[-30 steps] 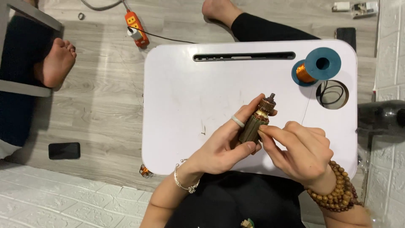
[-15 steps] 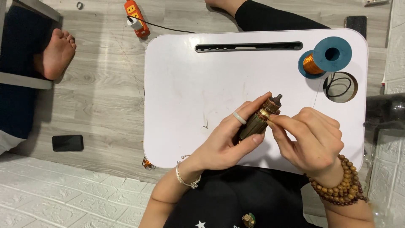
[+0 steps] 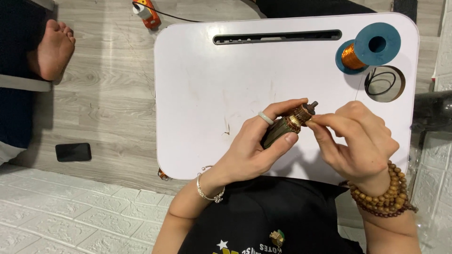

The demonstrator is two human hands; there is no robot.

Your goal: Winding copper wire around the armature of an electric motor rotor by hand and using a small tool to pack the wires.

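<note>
Motor armature (image 3: 285,129) gripped by left hand (image 3: 249,150), right hand (image 3: 358,141) pinching its tip.

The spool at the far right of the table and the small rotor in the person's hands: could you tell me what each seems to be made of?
The spool looks like matte blue plastic, wound with shiny orange wire, probably enamelled copper. The rotor, gripped by the left hand and touched by the right hand, looks metallic: dull dark core, brassy copper-coloured collar, grey steel-like shaft tip.
</note>
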